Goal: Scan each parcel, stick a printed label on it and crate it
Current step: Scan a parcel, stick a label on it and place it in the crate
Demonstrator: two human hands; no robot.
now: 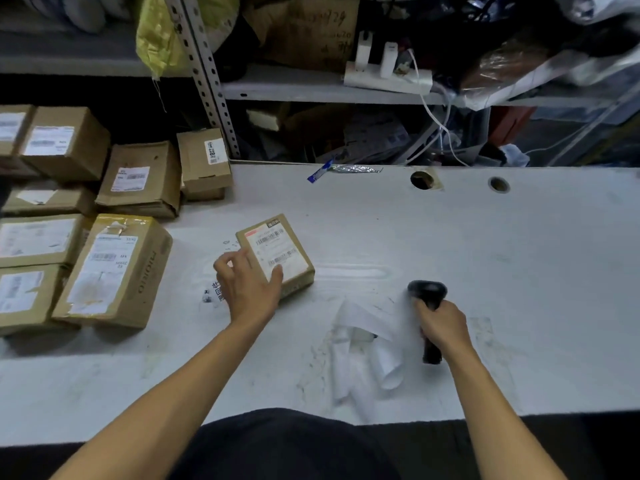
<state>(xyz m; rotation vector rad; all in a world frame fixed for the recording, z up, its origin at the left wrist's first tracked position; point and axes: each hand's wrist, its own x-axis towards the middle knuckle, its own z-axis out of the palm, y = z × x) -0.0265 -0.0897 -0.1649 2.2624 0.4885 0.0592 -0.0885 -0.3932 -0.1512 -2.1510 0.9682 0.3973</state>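
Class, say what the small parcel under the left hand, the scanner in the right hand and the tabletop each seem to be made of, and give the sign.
Small parcel: brown cardboard, matte, with a white paper label. Scanner: probably black plastic, with a dull sheen. Tabletop: white, smooth, scuffed, perhaps laminate.
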